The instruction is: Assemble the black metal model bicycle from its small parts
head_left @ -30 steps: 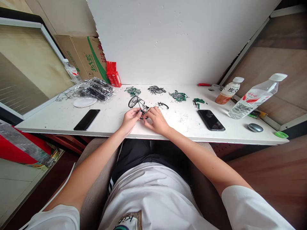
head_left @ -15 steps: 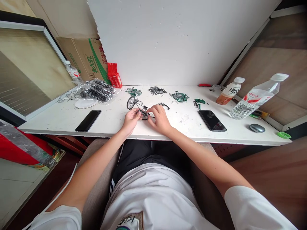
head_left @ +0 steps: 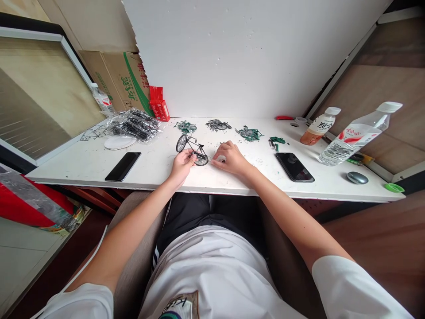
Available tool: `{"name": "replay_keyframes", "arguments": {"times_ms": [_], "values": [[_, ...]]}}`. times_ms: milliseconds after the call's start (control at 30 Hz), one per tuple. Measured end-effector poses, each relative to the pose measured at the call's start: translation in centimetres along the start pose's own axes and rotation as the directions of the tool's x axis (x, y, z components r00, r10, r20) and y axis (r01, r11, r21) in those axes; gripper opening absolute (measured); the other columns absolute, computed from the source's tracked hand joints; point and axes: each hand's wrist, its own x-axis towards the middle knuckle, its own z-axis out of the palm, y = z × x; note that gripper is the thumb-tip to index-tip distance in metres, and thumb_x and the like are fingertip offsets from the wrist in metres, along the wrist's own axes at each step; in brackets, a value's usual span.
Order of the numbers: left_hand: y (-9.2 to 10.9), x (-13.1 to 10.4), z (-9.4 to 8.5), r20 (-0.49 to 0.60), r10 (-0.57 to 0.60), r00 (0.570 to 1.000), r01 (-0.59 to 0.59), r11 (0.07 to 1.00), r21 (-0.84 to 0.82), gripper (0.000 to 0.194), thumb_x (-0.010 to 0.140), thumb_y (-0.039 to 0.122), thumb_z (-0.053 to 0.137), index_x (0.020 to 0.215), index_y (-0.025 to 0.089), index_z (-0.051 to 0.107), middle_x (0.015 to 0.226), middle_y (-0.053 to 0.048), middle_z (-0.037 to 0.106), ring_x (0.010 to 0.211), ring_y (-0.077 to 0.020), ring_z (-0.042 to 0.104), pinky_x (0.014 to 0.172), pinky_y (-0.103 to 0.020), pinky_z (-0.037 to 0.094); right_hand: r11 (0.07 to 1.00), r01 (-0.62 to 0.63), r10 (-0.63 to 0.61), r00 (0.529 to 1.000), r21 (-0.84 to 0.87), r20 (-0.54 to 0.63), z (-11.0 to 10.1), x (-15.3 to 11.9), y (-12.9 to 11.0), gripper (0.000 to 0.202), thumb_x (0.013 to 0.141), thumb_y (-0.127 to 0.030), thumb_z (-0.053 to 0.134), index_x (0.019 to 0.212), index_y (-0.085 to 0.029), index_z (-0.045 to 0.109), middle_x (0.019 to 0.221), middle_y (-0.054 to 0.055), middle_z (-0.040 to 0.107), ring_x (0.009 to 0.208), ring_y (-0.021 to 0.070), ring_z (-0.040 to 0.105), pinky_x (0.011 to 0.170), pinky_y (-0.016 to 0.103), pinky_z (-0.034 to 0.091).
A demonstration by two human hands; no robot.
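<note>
White and littered with tiny dark scraps, the long flat tabletop (head_left: 159, 175) stretches across in front of the seated person, with one glossy black smartphone (head_left: 123, 166) lying left of the hands and another black smartphone with a dark screen (head_left: 294, 167) lying to the right. Between them, near the front edge, the left hand (head_left: 183, 166) pinches a small black model bicycle with thin-spoked wheels (head_left: 195, 149) low on its frame, between thumb and fingers. The right hand (head_left: 231, 158) curls just beside the nearer wheel (head_left: 202, 159), fingertips drawn close; whether they pinch a thin part, I cannot tell. Pulling sideways or squeezing hard could, I judge, snap a slender strut or twist the bicycle out of that single light hold. Its long axis runs diagonally from near right to far left, the front apparently aimed far left, saddle side up and away. Beyond lie tangled green plastic parts (head_left: 249, 133) and a black cluster of similar pieces (head_left: 218, 125), before an upright white board (head_left: 232, 62)
</note>
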Motion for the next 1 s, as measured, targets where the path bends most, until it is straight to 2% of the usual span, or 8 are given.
{"name": "replay_keyframes", "arguments": {"times_ms": [167, 300, 433, 533, 633, 800, 900, 1000], "values": [[0.2, -0.1, 0.1, 0.007, 0.0, 1.0, 0.0, 1.0, 0.013, 0.048, 0.082, 0.046, 0.091, 0.114, 0.018, 0.066, 0.119, -0.012, 0.076, 0.09, -0.0166, 0.068, 0.076, -0.028, 0.054, 1.0, 0.007, -0.007, 1.0, -0.007, 0.021, 0.9, -0.1, -0.3, 0.013, 0.095, -0.033, 0.078, 0.089, -0.022, 0.079, 0.098, 0.011, 0.072, 0.108, 0.0327, 0.056, 0.097, 0.05, 0.049], [0.3, -0.2, 0.2, 0.015, 0.0, 1.0, 0.0, 1.0, 0.021, 0.05, 0.082, 0.048, 0.09, 0.114, 0.019, 0.066, 0.121, -0.013, 0.075, 0.092, -0.0181, 0.067, 0.079, -0.03, 0.054, 1.0, -0.024, 0.024, 0.998, -0.003, -0.062, 0.9, 0.1, 0.6, 0.015, 0.098, -0.033, 0.074, 0.09, -0.021, 0.077, 0.102, 0.012, 0.073, 0.107, 0.0326, 0.057, 0.095, 0.049, 0.05], [0.3, -0.2, 0.1, 0.016, -0.008, 1.0, 0.008, 1.0, 0.017, 0.05, 0.082, 0.047, 0.09, 0.115, 0.019, 0.066, 0.122, -0.013, 0.074, 0.092, -0.0178, 0.066, 0.079, -0.03, 0.053, 0.985, -0.162, 0.151, 0.974, -0.056, -0.17, 0.3, 0.2, 2.0, 0.018, 0.1, -0.034, 0.071, 0.089, -0.02, 0.077, 0.106, 0.014, 0.073, 0.108, 0.0357, 0.057, 0.094, 0.053, 0.05], [0.3, -0.2, 0.1, 0.017, -0.006, 1.0, 0.006, 1.0, 0.011, 0.049, 0.082, 0.046, 0.09, 0.115, 0.018, 0.066, 0.123, -0.013, 0.075, 0.09, -0.0167, 0.066, 0.076, -0.028, 0.054, 0.953, -0.285, 0.26, 0.943, -0.1, -0.206, -0.3, 0.1, 2.9, 0.021, 0.101, -0.035, 0.07, 0.091, -0.019, 0.079, 0.108, 0.016, 0.073, 0.111, 0.0393, 0.056, 0.094, 0.055, 0.048], [0.4, -0.2, 0.2, 0.02, 0.005, 1.0, -0.005, 1.0, 0.011, 0.047, 0.083, 0.044, 0.09, 0.115, 0.018, 0.066, 0.124, -0.013, 0.075, 0.088, -0.0156, 0.066, 0.074, -0.027, 0.054, 0.919, -0.368, 0.343, 0.924, -0.144, -0.172, -0.7, 0.0, 3.2, 0.022, 0.101, -0.035, 0.069, 0.095, -0.018, 0.082, 0.113, 0.018, 0.073, 0.116, 0.0406, 0.055, 0.096, 0.055, 0.048], [0.4, -0.1, 0.2, 0.003, -0.001, 1.0, 0.001, 1.0, 0.018, 0.046, 0.084, 0.044, 0.09, 0.114, 0.018, 0.067, 0.117, -0.013, 0.076, 0.088, -0.0165, 0.067, 0.073, -0.026, 0.054, 0.885, -0.436, 0.436, 0.899, -0.163, -0.042, -0.7, 0.0, 2.8, 0.021, 0.1, -0.035, 0.071, 0.096, -0.02, 0.084, 0.119, 0.018, 0.072, 0.124, 0.0424, 0.052, 0.098, 0.055, 0.047], [0.3, -0.1, 0.1, -0.003, -0.001, 1.0, 0.001, 1.0, 0.017, 0.048, 0.082, 0.045, 0.091, 0.114, 0.018, 0.068, 0.114, -0.012, 0.075, 0.088, -0.0166, 0.067, 0.073, -0.027, 0.055, 0.886, -0.428, 0.424, 0.904, -0.18, -0.059, -1.1, 0.2, 2.1, 0.024, 0.102, -0.037, 0.069, 0.097, -0.019, 0.084, 0.117, 0.018, 0.074, 0.124, 0.0423, 0.054, 0.098, 0.052, 0.047], [0.2, -0.2, 0.1, 0.007, 0.013, 1.0, -0.013, 1.0, 0.016, 0.05, 0.08, 0.045, 0.093, 0.113, 0.018, 0.068, 0.116, -0.012, 0.075, 0.091, -0.0172, 0.067, 0.074, -0.027, 0.054, 0.906, -0.386, 0.386, 0.922, -0.172, -0.036, -2.3, 0.5, 1.0, 0.028, 0.103, -0.043, 0.069, 0.098, -0.018, 0.081, 0.103, 0.015, 0.077, 0.11, 0.0352, 0.062, 0.09, 0.044, 0.048]]}}
